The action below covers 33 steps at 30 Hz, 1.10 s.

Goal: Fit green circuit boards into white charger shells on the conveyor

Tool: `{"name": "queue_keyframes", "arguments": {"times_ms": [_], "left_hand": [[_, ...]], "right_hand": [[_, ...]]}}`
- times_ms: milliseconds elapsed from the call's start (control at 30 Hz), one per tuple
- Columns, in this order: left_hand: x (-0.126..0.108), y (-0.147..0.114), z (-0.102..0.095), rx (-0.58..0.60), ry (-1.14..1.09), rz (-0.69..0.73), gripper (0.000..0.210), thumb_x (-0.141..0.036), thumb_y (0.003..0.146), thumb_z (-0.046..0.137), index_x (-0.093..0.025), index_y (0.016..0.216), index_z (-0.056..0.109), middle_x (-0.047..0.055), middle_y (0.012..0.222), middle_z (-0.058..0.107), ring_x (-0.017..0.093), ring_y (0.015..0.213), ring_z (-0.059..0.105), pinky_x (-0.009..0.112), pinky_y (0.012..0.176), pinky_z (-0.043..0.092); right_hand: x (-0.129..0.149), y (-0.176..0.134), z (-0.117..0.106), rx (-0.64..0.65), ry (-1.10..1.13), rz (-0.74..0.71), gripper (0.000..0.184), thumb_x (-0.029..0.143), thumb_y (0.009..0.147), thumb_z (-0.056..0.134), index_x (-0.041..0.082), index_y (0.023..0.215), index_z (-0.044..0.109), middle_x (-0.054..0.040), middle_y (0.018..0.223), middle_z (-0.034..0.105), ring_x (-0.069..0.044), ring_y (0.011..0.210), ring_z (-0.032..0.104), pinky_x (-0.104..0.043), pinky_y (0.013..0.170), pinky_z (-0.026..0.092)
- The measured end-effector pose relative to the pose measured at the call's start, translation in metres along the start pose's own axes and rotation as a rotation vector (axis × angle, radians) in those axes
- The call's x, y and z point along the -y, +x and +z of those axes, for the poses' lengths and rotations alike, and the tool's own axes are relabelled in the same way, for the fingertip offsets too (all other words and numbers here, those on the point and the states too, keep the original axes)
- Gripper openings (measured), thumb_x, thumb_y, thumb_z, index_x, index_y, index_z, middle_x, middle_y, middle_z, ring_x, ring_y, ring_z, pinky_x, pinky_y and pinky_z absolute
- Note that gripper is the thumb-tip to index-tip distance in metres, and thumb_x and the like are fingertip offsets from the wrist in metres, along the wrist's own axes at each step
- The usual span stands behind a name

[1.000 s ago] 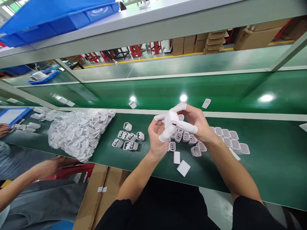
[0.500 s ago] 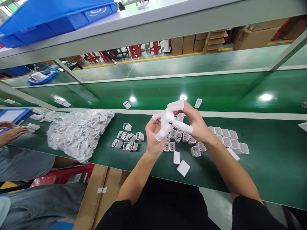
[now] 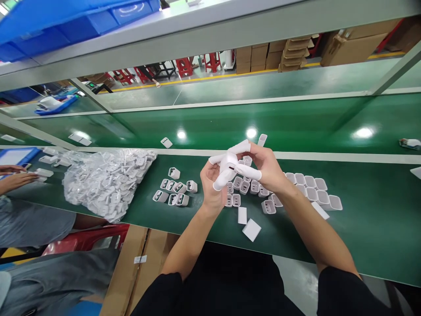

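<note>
Between both hands, above the green bench, is a white charger housing with a small dark port slot facing me. My left hand is closed on its left side, thumb in front. My right hand grips it from the right with its fingertips. White finger cots cover the fingertips of both. Just below and behind the hands stand several white housings with slots inside, partly hidden. Left of them is a group of charger housings with dark parts in their open ends.
A clear plastic bag full of white parts lies left, beside a co-worker's hands. Open white cases stand in rows at right. Two white flat pieces lie near the front edge. A green conveyor belt runs behind, under a shelf.
Loose pieces on the green belt have shifted left, and another has come into view at the far right. Both hands keep hold of the charger housing with barely any movement.
</note>
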State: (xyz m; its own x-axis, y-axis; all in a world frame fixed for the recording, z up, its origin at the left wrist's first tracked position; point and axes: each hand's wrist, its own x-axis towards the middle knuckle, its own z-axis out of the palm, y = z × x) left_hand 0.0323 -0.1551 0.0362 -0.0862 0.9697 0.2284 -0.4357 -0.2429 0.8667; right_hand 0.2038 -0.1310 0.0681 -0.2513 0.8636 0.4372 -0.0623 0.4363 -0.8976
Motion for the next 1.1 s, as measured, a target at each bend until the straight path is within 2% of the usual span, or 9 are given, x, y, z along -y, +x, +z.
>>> {"name": "queue_keyframes", "arguments": {"times_ms": [133, 233, 400, 467, 600, 700, 900, 1000, 1100], "left_hand": [[0.008, 0.007, -0.004, 0.012, -0.009, -0.013, 0.060, -0.074, 0.075, 0.103, -0.027, 0.105, 0.081, 0.004, 0.103, 0.079, 0.022, 0.094, 0.079, 0.040, 0.093, 0.069], [0.023, 0.033, -0.008, -0.001, 0.020, 0.014, 0.061, -0.075, 0.077, 0.101, -0.026, 0.107, 0.080, 0.004, 0.104, 0.081, 0.022, 0.093, 0.080, 0.042, 0.093, 0.069], [0.066, 0.127, -0.027, -0.023, 0.449, 0.091, 0.062, -0.053, 0.068, 0.110, -0.022, 0.105, 0.071, 0.004, 0.104, 0.079, 0.020, 0.093, 0.078, 0.038, 0.091, 0.066], [0.083, 0.166, -0.040, 0.032, 0.813, 0.094, 0.053, -0.037, 0.074, 0.106, -0.022, 0.103, 0.064, 0.007, 0.114, 0.076, 0.021, 0.095, 0.077, 0.039, 0.091, 0.066], [0.109, 0.216, -0.066, 0.084, 1.051, 0.109, 0.054, -0.005, 0.065, 0.101, -0.021, 0.099, 0.063, 0.016, 0.134, 0.065, 0.027, 0.102, 0.075, 0.047, 0.099, 0.063], [0.122, 0.229, -0.078, 0.151, 1.146, 0.110, 0.046, -0.008, 0.074, 0.098, -0.021, 0.104, 0.065, 0.019, 0.140, 0.061, 0.029, 0.104, 0.074, 0.050, 0.105, 0.061], [0.125, 0.230, -0.093, 0.276, 1.299, 0.111, 0.030, -0.040, 0.095, 0.091, -0.022, 0.102, 0.068, 0.021, 0.142, 0.065, 0.039, 0.123, 0.073, 0.054, 0.112, 0.058], [0.116, 0.227, -0.089, 0.266, 1.351, 0.157, 0.038, -0.044, 0.095, 0.092, -0.020, 0.114, 0.070, 0.027, 0.154, 0.061, 0.050, 0.150, 0.059, 0.061, 0.127, 0.048], [0.117, 0.218, -0.072, 0.289, 1.319, 0.163, 0.049, -0.042, 0.095, 0.092, -0.020, 0.132, 0.068, 0.024, 0.161, 0.059, 0.046, 0.156, 0.056, 0.057, 0.131, 0.044]], "right_hand": [[-0.010, 0.002, 0.003, -0.038, 0.016, 0.075, 0.046, 0.066, 0.095, 0.091, 0.032, 0.126, 0.084, -0.0034, 0.111, 0.083, -0.025, 0.099, 0.076, -0.049, 0.100, 0.064], [-0.011, 0.004, 0.001, -0.158, -0.024, 0.058, 0.045, 0.070, 0.104, 0.080, 0.032, 0.128, 0.083, -0.0050, 0.118, 0.084, -0.025, 0.102, 0.079, -0.051, 0.103, 0.064], [0.004, 0.005, -0.020, -0.412, -0.119, -0.136, 0.039, 0.067, 0.113, 0.067, 0.034, 0.114, 0.086, -0.0054, 0.115, 0.084, -0.028, 0.100, 0.080, -0.053, 0.101, 0.066], [0.012, 0.005, -0.031, -0.509, -0.110, -0.216, 0.042, 0.066, 0.116, 0.060, 0.035, 0.111, 0.087, -0.0060, 0.113, 0.084, -0.029, 0.097, 0.080, -0.054, 0.097, 0.066], [0.029, 0.001, -0.051, -0.655, -0.015, -0.319, 0.049, 0.064, 0.117, 0.058, 0.032, 0.103, 0.092, -0.0090, 0.107, 0.085, -0.030, 0.095, 0.079, -0.052, 0.089, 0.064], [0.038, -0.001, -0.061, -0.732, 0.018, -0.319, 0.050, 0.064, 0.115, 0.061, 0.031, 0.099, 0.094, -0.0100, 0.104, 0.085, -0.030, 0.095, 0.078, -0.052, 0.087, 0.062], [0.044, 0.002, -0.071, -0.813, -0.002, -0.347, 0.062, 0.074, 0.115, 0.056, 0.029, 0.093, 0.092, -0.0074, 0.098, 0.084, -0.026, 0.094, 0.080, -0.047, 0.080, 0.062], [0.045, 0.003, -0.073, -0.818, 0.012, -0.385, 0.061, 0.073, 0.116, 0.056, 0.029, 0.095, 0.093, -0.0050, 0.098, 0.086, -0.023, 0.090, 0.080, -0.044, 0.080, 0.061], [0.047, 0.003, -0.074, -0.804, 0.013, -0.448, 0.057, 0.070, 0.117, 0.057, 0.031, 0.099, 0.094, -0.0033, 0.099, 0.087, -0.022, 0.091, 0.080, -0.042, 0.080, 0.061]]}}
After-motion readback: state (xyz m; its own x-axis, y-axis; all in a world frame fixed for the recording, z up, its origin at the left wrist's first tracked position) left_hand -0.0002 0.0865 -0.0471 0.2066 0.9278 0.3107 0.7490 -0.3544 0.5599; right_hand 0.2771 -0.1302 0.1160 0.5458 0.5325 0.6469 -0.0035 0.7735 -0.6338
